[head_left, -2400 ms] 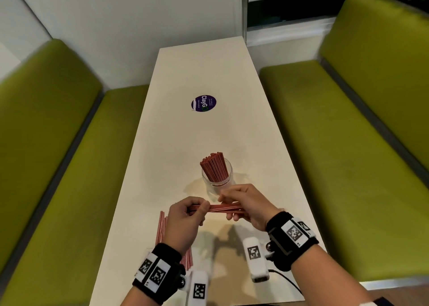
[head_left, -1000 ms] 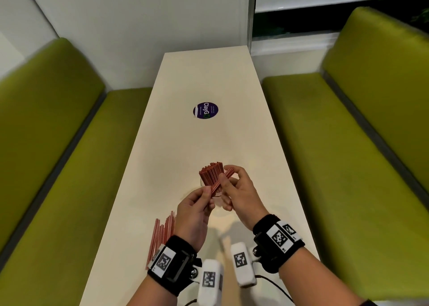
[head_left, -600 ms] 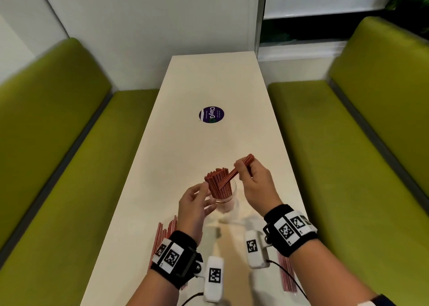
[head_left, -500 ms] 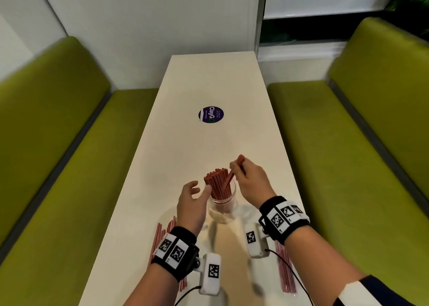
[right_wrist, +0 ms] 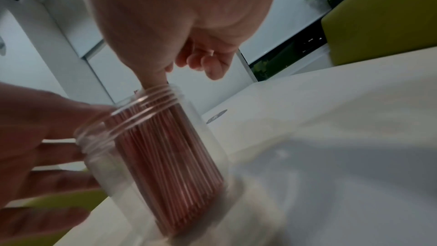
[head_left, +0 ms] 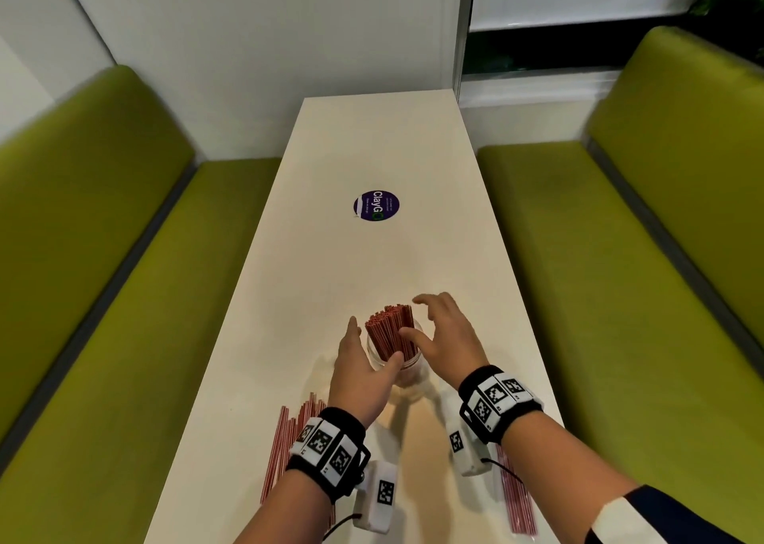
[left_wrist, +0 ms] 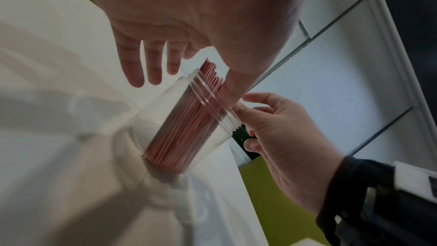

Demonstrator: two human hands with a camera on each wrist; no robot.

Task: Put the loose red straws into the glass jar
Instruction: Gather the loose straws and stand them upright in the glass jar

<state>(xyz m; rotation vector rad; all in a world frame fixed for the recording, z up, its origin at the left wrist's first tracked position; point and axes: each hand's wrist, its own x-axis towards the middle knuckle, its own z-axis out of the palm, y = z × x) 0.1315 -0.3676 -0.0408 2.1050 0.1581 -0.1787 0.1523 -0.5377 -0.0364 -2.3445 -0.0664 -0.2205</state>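
Straws (head_left: 390,335) in jar (left_wrist: 189,128); hands spread open beside rim.

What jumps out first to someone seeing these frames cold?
The jar packed with red straws at the near middle of the white table, with the left hand and right hand open on either side of it. Next, the lime-green benches flanking the table, and loose straws lying by the left wrist.
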